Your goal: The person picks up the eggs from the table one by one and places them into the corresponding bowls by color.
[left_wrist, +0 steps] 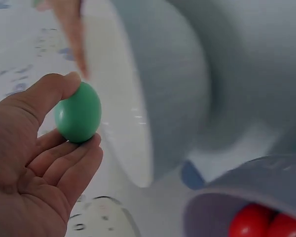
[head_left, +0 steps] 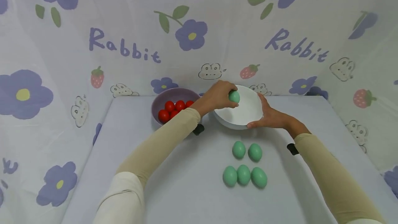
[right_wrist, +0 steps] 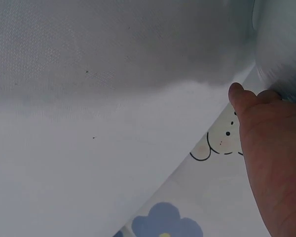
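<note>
One broad white cloth backdrop [head_left: 124,20], printed with purple flowers, strawberries, rabbit faces and the word "Rabbit", stands behind and beside a smooth white table [head_left: 186,196]. Toward the table's far edge sits a wide, deep bowl [head_left: 248,108], white inside with a pale grey-blue outer wall; the part of its inside that shows is bare. Just to its left is a dull purple round bowl [head_left: 174,95].

The person's right hand [head_left: 270,117] grips the white bowl at its right side, thumb at the near rim and fingers toward the far side; the right-wrist view hides most of those fingers. The left hand [head_left: 220,95] reaches across in front of the purple bowl and pinches a glossy green egg [left_wrist: 79,112] between thumb and fingertips, at the white bowl's opening and near its left side. Beige sleeves [head_left: 161,144] cover both forearms.

Five more green eggs lie on the table nearer the person: two [head_left: 239,149] side by side behind a row of three [head_left: 244,175]. Smallest are the shiny red balls [head_left: 180,105] in the purple bowl, some hidden by the left arm.

The step in hand looks like placing this egg in the white bowl. The next move seems to call for lowering it inside and loosening the pinch gently while the right hand steadies the rim.
</note>
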### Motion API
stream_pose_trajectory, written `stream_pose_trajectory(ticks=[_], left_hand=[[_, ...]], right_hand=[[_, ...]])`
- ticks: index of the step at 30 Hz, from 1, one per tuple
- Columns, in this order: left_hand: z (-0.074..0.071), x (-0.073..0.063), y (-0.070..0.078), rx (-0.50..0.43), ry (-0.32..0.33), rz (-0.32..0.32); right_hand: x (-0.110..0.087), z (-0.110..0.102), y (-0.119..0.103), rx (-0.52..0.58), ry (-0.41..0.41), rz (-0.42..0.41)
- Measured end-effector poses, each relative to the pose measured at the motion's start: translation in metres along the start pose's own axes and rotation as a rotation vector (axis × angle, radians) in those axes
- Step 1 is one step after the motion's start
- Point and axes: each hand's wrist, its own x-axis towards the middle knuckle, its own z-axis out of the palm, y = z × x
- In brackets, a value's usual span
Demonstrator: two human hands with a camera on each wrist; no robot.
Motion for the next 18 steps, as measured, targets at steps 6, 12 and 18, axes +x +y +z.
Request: stream_pose_trajectory(ticks=[6,12,18], left_hand=[[0.036,0.016,-0.027,0.176,-0.092,-0.084],[0.054,0.025,-0.037,0.306,-0.122,-0.111],[0.062,0.034,-0.031,0.345,-0.138,-0.092]], right_hand=[[0.002,0.001,-0.002,-0.020,-0.007,0.035],[0.005,0.002,-0.004,-0.031,0.003,0.050],[-0.003,-0.005,-0.003,-0.048,0.008,0.072]])
